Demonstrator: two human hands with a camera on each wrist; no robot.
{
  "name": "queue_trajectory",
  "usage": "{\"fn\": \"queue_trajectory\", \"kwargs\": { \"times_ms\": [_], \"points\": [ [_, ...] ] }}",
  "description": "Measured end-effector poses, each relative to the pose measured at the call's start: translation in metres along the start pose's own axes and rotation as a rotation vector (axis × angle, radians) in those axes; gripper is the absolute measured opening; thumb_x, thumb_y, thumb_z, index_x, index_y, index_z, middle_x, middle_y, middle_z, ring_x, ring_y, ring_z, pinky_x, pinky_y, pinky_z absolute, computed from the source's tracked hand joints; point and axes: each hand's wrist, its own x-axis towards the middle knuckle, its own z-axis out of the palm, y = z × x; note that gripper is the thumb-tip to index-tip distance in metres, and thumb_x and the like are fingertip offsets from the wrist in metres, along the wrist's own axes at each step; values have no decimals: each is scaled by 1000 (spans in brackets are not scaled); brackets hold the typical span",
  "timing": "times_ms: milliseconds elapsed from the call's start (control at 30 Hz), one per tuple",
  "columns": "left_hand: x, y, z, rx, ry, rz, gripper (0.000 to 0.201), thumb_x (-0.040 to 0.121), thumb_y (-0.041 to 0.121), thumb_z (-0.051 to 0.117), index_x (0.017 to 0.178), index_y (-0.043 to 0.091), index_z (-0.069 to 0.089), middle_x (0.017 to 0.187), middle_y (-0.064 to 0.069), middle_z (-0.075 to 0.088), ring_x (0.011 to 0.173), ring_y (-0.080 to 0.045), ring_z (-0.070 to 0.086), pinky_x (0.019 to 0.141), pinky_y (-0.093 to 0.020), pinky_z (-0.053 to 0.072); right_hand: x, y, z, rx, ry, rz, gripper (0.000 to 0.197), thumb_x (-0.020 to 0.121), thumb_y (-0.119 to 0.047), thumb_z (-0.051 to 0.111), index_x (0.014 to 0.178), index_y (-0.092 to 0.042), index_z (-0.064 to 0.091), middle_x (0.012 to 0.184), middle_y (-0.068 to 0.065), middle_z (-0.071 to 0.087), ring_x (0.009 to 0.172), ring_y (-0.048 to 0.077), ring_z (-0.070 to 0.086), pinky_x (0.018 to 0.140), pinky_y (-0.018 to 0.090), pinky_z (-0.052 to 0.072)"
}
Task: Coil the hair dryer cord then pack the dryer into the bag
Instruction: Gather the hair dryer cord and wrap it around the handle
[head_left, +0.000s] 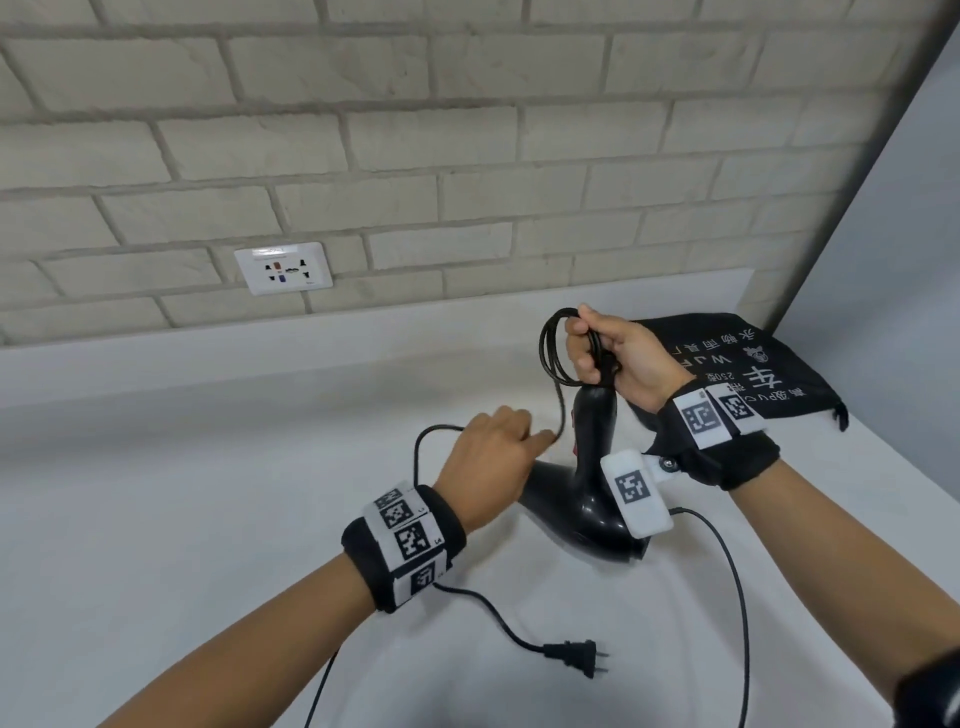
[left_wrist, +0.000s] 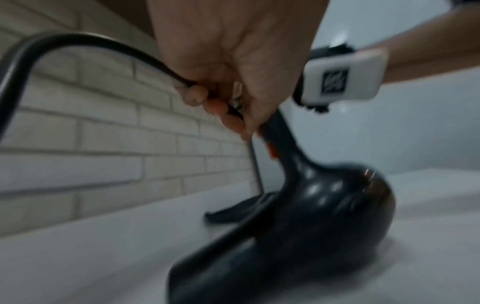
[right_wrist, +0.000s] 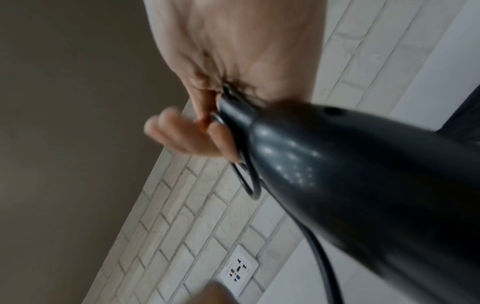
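Coiling is underway: loops are gripped by the right hand (head_left: 618, 353), cord (head_left: 560, 410) is pinched by the left hand (head_left: 493, 457), and more slack must be fed.

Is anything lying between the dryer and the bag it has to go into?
Nothing visible: the bag lies flat just behind the dryer, beside the right hand holding the cord loops; its opening isn't visible.

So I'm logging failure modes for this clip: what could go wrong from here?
The right hand grips only a couple of loops of cord; they could spring loose. The plug lies far off on the counter and might snag the wrist cable. The hair dryer, held by its handle end, could tip.
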Motion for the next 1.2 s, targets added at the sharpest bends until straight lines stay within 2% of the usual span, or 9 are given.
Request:
{"fn": "queue_trajectory", "kwargs": {
  "times_ms": [133,200,300,400,533,600,833,1033,1200],
  "points": [
    [23,4,-38,-105,93,241,3,70,14,65,71,15,68,63,-2,55,55,-20,50,50,-24,25,-1,-1,6,-69,6,1,35,100,-28,24,68,-17,37,48,2,63,42,10,56,44,17,38],
    [37,0,-58,-296,104,225,19,82,23,53,79,13,69,73,-5,62,64,-21,54,53,-26,37,-3,-1,8,-83,-16,4,36,100,-28,27,69,-16,41,47,-2,61,42,6,53,43,15,40],
    [55,-10,-77,-565,139,-48,19,82,33,59,85,15,68,75,2,67,68,-12,56,64,-30,47,-6,1,17,-229,-59,-45,39,98,-25,30,71,-9,55,40,-1,57,41,7,54,52,16,46],
    [68,-29,-76,-764,177,-276,21,75,35,71,77,19,60,50,9,48,46,-4,40,52,-22,35,-7,1,17,-198,-122,-10,43,99,-25,22,69,-12,50,28,-4,37,28,8,38,51,22,46],
    [65,-53,-65,-1003,93,-426,14,77,23,71,70,16,62,62,6,59,61,-8,50,61,-18,39,-5,-4,7,-38,-187,96,45,97,-38,19,66,-14,41,29,-13,24,24,2,21,41,19,39],
    [62,-57,-64,-1089,83,-453,13,81,17,68,68,17,65,61,12,64,64,2,57,65,-9,42,-5,-6,3,-25,-207,114,46,94,-39,22,61,-15,42,30,-14,24,25,2,20,39,19,36],
    [61,-50,-67,-1186,93,-541,14,91,15,54,81,7,60,60,17,58,49,14,50,50,1,35,2,-6,7,-41,-222,129,50,91,-27,31,43,-24,42,29,-14,22,24,2,17,36,18,32],
    [52,-37,-35,-1153,-74,-551,25,70,41,73,82,22,62,71,-4,44,67,-15,38,64,-27,32,6,-5,4,2,-239,137,44,87,-28,35,43,-25,40,28,-14,24,23,2,20,37,19,33],
    [54,-28,-21,-1120,-111,-546,20,88,20,58,71,20,47,60,4,44,46,0,43,52,-15,36,10,-5,0,9,-234,151,50,93,-26,29,44,-24,40,28,-14,25,23,2,21,40,19,39]
  ]
}}
